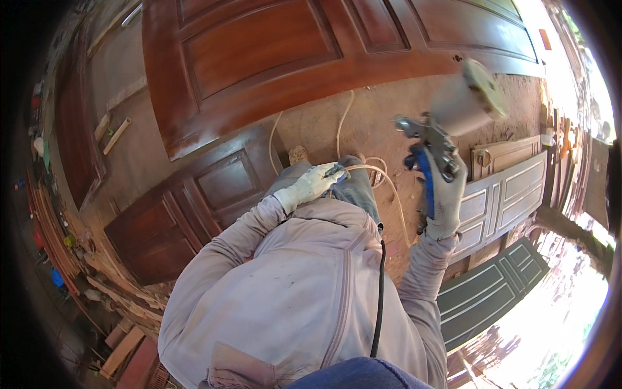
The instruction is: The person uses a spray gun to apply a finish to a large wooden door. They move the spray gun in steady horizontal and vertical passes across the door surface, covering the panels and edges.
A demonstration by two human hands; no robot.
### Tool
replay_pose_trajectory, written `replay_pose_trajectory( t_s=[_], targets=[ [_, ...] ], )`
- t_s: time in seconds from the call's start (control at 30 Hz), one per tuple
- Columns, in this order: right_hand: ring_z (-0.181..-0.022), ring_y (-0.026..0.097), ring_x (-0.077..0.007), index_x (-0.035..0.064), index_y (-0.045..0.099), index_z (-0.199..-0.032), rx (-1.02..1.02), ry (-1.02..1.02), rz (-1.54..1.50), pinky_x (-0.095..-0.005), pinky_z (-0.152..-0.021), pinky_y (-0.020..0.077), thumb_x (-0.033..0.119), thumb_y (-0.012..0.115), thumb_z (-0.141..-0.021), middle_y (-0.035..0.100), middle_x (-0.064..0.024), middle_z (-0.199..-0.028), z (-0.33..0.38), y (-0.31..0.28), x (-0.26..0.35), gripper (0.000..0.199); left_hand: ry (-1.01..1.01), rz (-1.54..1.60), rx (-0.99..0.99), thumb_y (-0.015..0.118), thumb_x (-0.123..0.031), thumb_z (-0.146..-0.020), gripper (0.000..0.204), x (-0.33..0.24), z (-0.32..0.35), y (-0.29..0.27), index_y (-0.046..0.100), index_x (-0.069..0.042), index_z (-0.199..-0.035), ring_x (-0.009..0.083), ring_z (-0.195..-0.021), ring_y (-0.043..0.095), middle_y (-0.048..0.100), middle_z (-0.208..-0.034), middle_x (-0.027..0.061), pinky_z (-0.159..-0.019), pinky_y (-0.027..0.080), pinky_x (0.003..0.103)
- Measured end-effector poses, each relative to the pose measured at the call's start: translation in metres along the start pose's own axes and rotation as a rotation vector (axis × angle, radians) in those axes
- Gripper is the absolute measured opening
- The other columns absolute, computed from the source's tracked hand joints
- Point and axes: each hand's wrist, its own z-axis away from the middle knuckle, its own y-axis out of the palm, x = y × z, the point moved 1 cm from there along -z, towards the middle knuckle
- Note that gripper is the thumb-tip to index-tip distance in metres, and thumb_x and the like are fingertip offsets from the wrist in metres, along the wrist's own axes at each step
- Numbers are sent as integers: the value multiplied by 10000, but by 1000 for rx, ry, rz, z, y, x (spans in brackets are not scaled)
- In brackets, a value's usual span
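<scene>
My right hand, in a pale work glove, is wrapped round the blue handle of a metal spray gun. The gun is raised at the right, and its cup is smeared by motion. My left hand, also gloved, is closed in front of my waist on a thin pale hose, with a dark fitting by the fingers. Ahead of me lies a large glossy red-brown panelled door, apart from both hands. The fingertips of my left hand are partly hidden.
A dark brown panelled door lies at my left, beside my legs. Grey panelled doors and a dark green one are at my right. Hose loops cross the dirt floor near my feet. Wood scraps pile up at lower left.
</scene>
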Motion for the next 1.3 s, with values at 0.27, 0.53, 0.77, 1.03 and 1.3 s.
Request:
replay_pose_trajectory(
  t_s=[0.27,0.53,0.77,1.03,1.3],
  targets=[
    [-735,619,-58,-9,657,-1162,-304,-120,203,-229,-643,494,48,653,-917,705,-21,-901,-7,-47,-14,252,26,-131,75,526,-300,-1007,291,-9,-5,4,664,-63,-1105,205,-885,638,700,-982,88,-806,476,334],
    [-763,643,-110,8,607,-1279,-124,-83,23,-228,-647,494,14,622,-924,706,-39,-926,26,-49,-13,356,-133,-137,207,557,-281,-988,303,-13,-35,28,645,-29,-1132,267,-947,654,708,-1057,116,-836,478,360],
    [-659,626,-64,1,655,-1175,-158,72,107,-203,-554,462,96,675,-911,703,-32,-813,-40,-123,-26,281,-169,-255,227,587,-234,-958,403,-15,-97,72,560,9,-1278,298,-1117,630,677,-1173,165,-943,470,357],
    [-822,616,-70,-26,598,-1275,-431,-62,271,-239,-734,502,9,630,-918,690,-34,-986,-123,-235,-22,359,-48,-249,152,589,-174,-974,310,-40,-180,146,594,32,-1206,153,-1038,639,706,-1125,115,-893,479,304],
    [-1006,614,-91,-47,596,-1260,293,20,-44,-259,-890,494,-27,648,-866,705,-97,-1115,-153,-245,-16,398,-82,-356,214,584,-190,-940,415,-107,-231,199,544,-21,-1317,303,-1134,619,675,-1178,155,-957,467,364]
  ],
)
